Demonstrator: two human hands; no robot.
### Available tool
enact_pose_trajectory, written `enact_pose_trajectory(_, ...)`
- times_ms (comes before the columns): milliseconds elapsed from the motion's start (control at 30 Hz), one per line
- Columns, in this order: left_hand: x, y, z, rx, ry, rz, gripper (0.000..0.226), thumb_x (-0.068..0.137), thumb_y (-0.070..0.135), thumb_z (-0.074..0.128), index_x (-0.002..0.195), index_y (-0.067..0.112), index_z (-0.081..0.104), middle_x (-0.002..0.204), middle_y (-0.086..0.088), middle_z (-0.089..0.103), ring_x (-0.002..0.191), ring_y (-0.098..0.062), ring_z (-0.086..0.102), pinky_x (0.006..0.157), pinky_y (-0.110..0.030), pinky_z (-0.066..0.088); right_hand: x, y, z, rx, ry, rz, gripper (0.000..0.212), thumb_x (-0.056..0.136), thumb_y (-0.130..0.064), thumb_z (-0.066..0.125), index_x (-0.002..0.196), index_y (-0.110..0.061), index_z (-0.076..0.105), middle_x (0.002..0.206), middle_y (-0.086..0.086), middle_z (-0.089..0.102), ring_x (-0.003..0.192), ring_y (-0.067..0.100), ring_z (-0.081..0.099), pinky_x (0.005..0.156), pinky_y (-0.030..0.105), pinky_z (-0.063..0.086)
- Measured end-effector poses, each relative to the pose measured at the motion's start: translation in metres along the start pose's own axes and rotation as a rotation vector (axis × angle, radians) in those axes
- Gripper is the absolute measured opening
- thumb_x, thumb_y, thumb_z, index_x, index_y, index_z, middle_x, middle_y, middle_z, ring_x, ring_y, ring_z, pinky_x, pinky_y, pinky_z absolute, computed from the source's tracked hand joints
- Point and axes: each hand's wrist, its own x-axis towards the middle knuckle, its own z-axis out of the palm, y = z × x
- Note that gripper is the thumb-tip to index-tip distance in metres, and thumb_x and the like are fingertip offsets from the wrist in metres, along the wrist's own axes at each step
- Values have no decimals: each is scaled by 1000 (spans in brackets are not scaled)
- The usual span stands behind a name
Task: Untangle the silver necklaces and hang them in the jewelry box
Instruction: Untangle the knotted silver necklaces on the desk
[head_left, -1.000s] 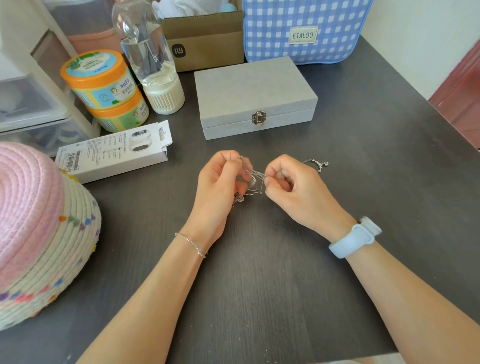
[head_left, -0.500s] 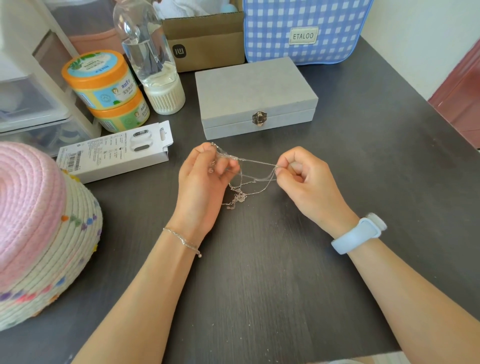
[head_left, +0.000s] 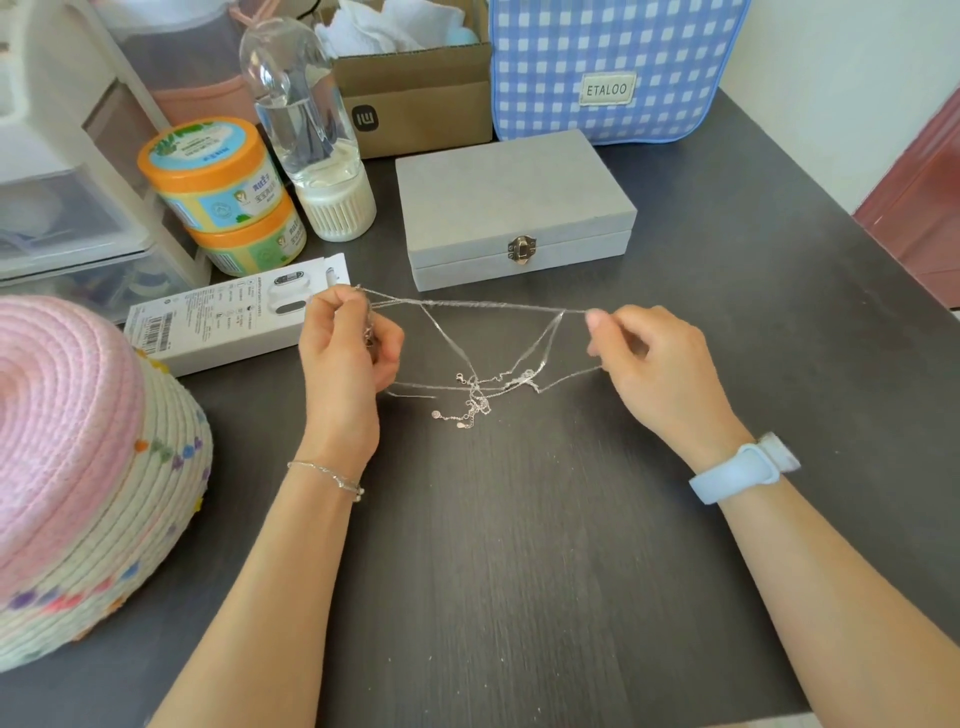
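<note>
silver necklaces (head_left: 483, 306) taut left-right; knot (head_left: 480, 387) sags midway below | left hand (head_left: 348, 353), right hand (head_left: 649, 358) each pinch an end

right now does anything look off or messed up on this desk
Only the silver necklaces: stretched between the left hand and right hand, they are still snarled, with a knot of chain and clasps sagging at the middle. The jewelry box is latched shut. Nothing looks spilled or broken.

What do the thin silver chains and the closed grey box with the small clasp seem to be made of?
Thin silver chains: apparently fine polished metal; they glint and hang in fine threads between the left hand and right hand. Closed grey box: matte, velvet-like covering, probably fabric; its clasp looks like brass-toned metal.
</note>
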Motion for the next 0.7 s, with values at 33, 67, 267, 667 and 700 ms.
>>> enact_pose_trajectory(33, 1, 0, -2, -6, 20, 4, 22, 96, 10, 34, 77, 20, 36, 40, 6, 42, 34, -8, 21, 37, -16, 17, 1, 0, 0, 86, 27, 33, 44, 95, -30, 45, 61, -6, 58, 59, -9, 59, 68, 15, 52, 68, 29, 37)
enact_pose_trajectory(67, 3, 0, -4, -8, 38, 6, 23, 96, 10, 34, 76, 20, 36, 40, 7, 41, 34, -8, 21, 37, -16, 17, 2, -1, -1, 214, 54, 84, 46, 96, -30, 42, 58, -8, 57, 57, -6, 59, 67, 16, 56, 70, 29, 40)
enact_pose_trajectory(267, 8, -1, -10, -109, 153, -68, 21, 96, 12, 34, 75, 17, 35, 50, 3, 54, 33, -8, 22, 37, -16, 15, 10, -14, -11, 1200, 71, 448, 38, 101, -24, 30, 71, -10, 50, 42, -2, 42, 56, 17, 61, 64, 27, 54)
enact_pose_trajectory(667, 7, -13, -15, 650, 263, 196, 7, 89, 13, 47, 89, 16, 53, 68, 9, 54, 71, -19, 49, 67, -27, 33, 9, 0, -11, 419, 196, 287, 28, 95, -15, 42, 119, -26, 52, 91, -14, 66, 97, 10, 54, 85, 22, 43)
enact_pose_trajectory(700, 6, -14, -15, 732, 259, 215, 8, 90, 13, 46, 93, 14, 54, 69, 8, 53, 74, -20, 49, 67, -25, 31, 9, 3, -10, 339, 181, 279, 32, 94, -13, 42, 123, -21, 51, 92, -14, 65, 95, 9, 53, 81, 17, 39)
